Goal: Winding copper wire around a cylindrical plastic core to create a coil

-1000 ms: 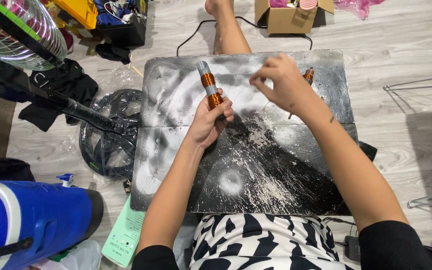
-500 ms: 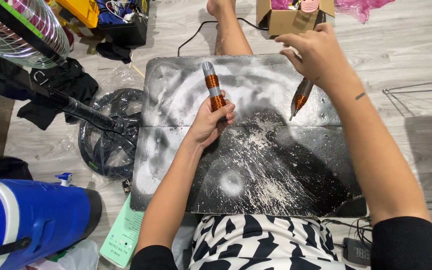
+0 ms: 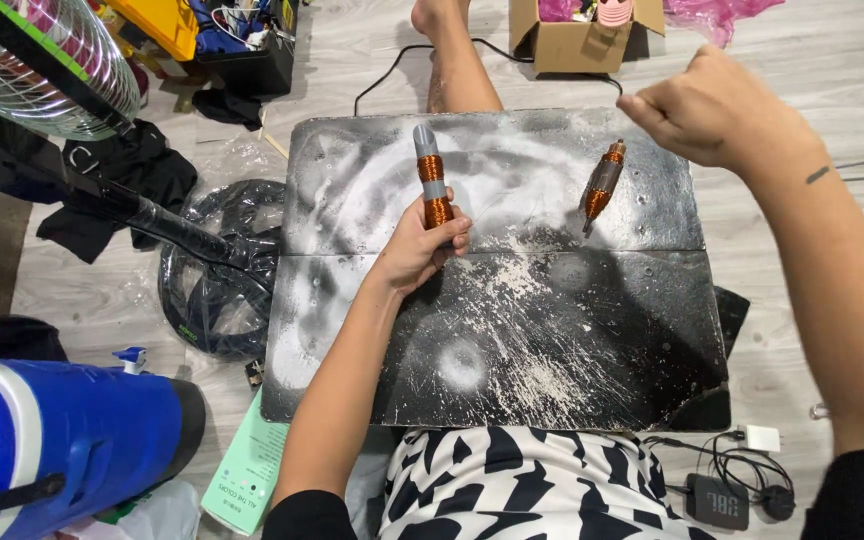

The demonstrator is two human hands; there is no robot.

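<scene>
Closest, left hand (image 3: 420,243) wrapped tight round a grey stick with copper wire (image 3: 433,183), two bands already wound, more bare grey left. Further out, second wound stick (image 3: 600,186) looking finished, lying alone on the dusty black board (image 3: 512,380). Beyond, right hand (image 3: 717,108) up in the air, curled in a loose fist, nothing seen in it.

Rod (image 3: 432,180): grey, matt, wound with glossy copper wire
Board (image 3: 512,340): dark, matt, dusted with white powder
Floor (image 3: 812,90): pale wood planks
Box (image 3: 577,45): brown cardboard
</scene>
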